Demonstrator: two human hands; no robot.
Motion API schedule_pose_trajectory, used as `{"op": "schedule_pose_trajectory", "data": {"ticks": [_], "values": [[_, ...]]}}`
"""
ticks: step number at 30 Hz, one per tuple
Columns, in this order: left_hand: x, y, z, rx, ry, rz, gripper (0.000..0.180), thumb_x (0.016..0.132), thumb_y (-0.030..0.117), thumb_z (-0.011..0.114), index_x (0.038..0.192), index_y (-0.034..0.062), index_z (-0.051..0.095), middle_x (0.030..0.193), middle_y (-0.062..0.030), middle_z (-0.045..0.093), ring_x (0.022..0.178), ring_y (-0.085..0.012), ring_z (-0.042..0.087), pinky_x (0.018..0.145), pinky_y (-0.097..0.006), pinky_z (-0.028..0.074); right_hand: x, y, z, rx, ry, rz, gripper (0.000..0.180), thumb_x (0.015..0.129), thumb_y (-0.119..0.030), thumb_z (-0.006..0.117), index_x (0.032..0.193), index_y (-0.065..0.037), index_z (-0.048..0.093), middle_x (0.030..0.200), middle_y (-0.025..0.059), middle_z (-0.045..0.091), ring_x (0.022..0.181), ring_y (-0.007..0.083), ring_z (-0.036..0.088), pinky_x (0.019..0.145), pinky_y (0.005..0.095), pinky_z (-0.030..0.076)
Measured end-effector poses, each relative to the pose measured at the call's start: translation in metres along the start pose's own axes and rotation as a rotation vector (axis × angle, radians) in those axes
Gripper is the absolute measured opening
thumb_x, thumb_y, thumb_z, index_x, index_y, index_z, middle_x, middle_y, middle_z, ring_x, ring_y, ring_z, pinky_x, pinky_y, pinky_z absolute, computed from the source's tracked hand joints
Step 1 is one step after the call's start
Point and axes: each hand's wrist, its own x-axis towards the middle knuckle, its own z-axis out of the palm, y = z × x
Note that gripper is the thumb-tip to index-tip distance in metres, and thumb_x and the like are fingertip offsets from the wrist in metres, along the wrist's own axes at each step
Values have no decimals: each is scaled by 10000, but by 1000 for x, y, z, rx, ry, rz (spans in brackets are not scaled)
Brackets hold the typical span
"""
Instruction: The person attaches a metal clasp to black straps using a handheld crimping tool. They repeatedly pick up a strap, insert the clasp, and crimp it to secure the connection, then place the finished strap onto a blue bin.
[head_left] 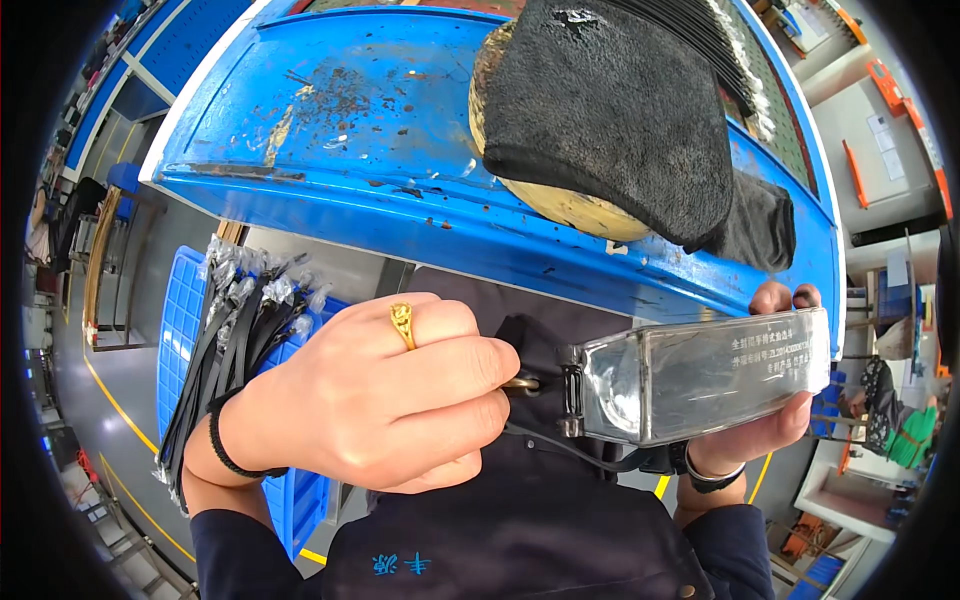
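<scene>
Grasping clear plastic case [735,375] w/ R hand [745,442]; clenching L hand [390,390], w/ grip on brass-coloured metal pc. [523,384] at case's L end, near blue tabletop [340,115].

Looks down from the head through a fisheye lens, taking in fingers [450,368] close up, bench [390,150] just beyond and floor [130,375] farther off toward the rim.

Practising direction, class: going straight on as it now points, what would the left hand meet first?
Past the small metal piece at its fingers, the left hand would likely meet the dark fitting on the clear box; depth is unclear.
</scene>
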Motion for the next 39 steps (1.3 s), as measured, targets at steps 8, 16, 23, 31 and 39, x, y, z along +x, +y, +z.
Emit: {"op": "schedule_pose_trajectory", "data": {"ticks": [8,16,23,31,39], "values": [[5,1,-1,-19,-62,-26,146,542,56,587,682,16,595,735,-88,570,514,-182,481,453,-278,371,-1,5,-1,43,46,17,859,558,-564,700,1195,-82,384,990,130,491,931,188,474,821,299,389],[6,4,1,-22,-76,-31,138,550,55,587,683,17,596,742,-91,574,517,-186,488,459,-277,387,-1,6,-3,11,21,64,870,546,-565,705,1196,-88,378,979,133,493,916,190,478,793,294,402],[5,5,1,-18,-77,-40,139,551,63,589,683,18,596,744,-93,575,516,-188,488,459,-277,387,-3,4,-3,-12,36,64,881,536,-579,708,1193,-93,378,969,127,490,908,186,475,778,292,411],[3,7,-1,-8,-74,-96,160,514,49,589,673,31,599,737,-83,574,521,-192,487,477,-281,400,-7,9,-11,20,-46,-54,793,606,-475,675,1204,-64,356,1003,112,427,829,152,481,704,270,462],[1,9,-3,62,-3,-81,104,533,58,596,637,61,600,758,-66,599,582,-202,520,498,-299,407,-7,8,-22,74,-59,-150,730,660,-430,644,1207,-57,335,1028,110,400,855,159,499,702,291,491]]}}
